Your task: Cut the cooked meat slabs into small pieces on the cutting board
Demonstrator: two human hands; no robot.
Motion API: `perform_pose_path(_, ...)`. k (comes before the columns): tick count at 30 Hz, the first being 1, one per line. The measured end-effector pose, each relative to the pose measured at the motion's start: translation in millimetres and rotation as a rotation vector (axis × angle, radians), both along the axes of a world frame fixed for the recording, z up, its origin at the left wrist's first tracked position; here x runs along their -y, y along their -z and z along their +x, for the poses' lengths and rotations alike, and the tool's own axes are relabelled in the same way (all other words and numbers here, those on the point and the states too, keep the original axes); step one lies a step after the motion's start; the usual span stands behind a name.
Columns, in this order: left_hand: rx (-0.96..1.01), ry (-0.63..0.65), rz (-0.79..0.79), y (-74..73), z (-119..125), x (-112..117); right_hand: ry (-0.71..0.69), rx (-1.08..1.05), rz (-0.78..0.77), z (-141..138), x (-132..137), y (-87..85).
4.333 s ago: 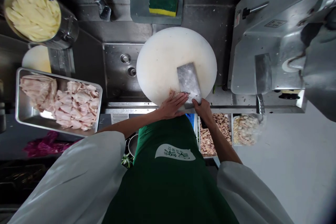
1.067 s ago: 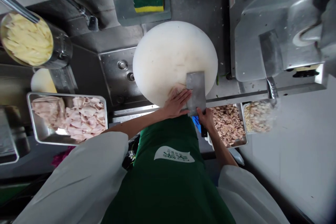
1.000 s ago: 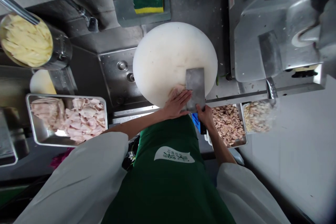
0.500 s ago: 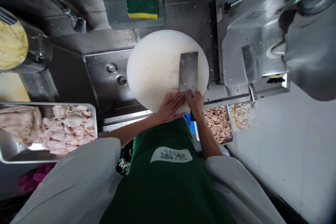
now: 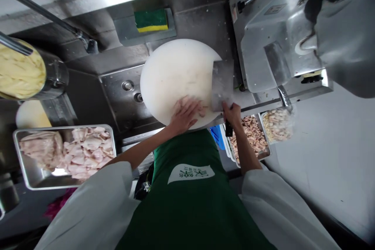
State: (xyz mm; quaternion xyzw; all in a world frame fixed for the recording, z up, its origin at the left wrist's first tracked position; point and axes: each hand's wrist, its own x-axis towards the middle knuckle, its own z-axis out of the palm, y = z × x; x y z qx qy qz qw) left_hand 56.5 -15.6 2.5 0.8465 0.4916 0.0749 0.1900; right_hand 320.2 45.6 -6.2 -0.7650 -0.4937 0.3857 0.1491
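Note:
A round white cutting board (image 5: 175,74) lies on the steel counter. My left hand (image 5: 184,114) rests with fingers spread flat on pale meat pieces (image 5: 197,106) at the board's near edge. My right hand (image 5: 231,114) is closed round the dark handle of a cleaver (image 5: 222,84). The cleaver's broad blade lies at the board's right edge, blurred by motion, just right of my left fingertips.
A steel tray of raw meat slices (image 5: 66,152) sits at the left, with a pot of pale strips (image 5: 20,74) behind it. Containers of chopped meat (image 5: 252,134) and pale bits (image 5: 277,125) sit below my right hand. A meat slicer (image 5: 293,27) stands right; a sponge (image 5: 150,20) lies behind.
The cleaver has shifted right, from over the board's near right part to its right edge. My left hand has spread wider over the meat. The view has tilted.

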Motion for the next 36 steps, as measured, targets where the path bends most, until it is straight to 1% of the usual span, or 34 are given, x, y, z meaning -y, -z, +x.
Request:
perform_pose_path(3, 0.002, 0.126, -0.032, 4.3, 16.6, 1.5, 0.071, -0.070, -0.106, 6.6, 37.4, 9.6)
perform_pose_path(5, -0.008, 0.142, -0.041, 8.0, 23.6, 2.3, 0.086, -0.132, -0.141, 1.8, 49.3, 15.9)
perform_pose_path(9, -0.022, 0.149, -0.037, 12.1, 26.4, 1.5, 0.075, -0.209, -0.150, -8.9, 51.5, 24.3)
perform_pose_path(13, -0.042, 0.157, -0.035, 12.4, 27.1, 1.6, 0.069, -0.215, -0.135, -9.9, 48.7, 28.9)
perform_pose_path(21, -0.049, 0.146, -0.076, 8.3, 30.8, 3.0, 0.013, -0.249, -0.156, -3.5, 49.8, 27.1)
perform_pose_path(25, -0.044, 0.124, -0.110, 4.3, 32.7, 3.5, -0.020, -0.224, -0.156, -2.9, 53.0, 23.5)
perform_pose_path(28, -0.043, 0.110, -0.131, 2.6, 33.6, 4.0, -0.062, -0.158, -0.163, 0.8, 66.7, 20.6)
perform_pose_path(33, -0.020, 0.117, -0.123, 3.6, 32.7, 4.6, -0.102, -0.073, -0.215, 10.9, 104.4, 19.4)
perform_pose_path(36, -0.005, 0.130, -0.126, 5.2, 31.0, 4.2, -0.094, -0.049, -0.223, 9.1, 112.5, 20.4)
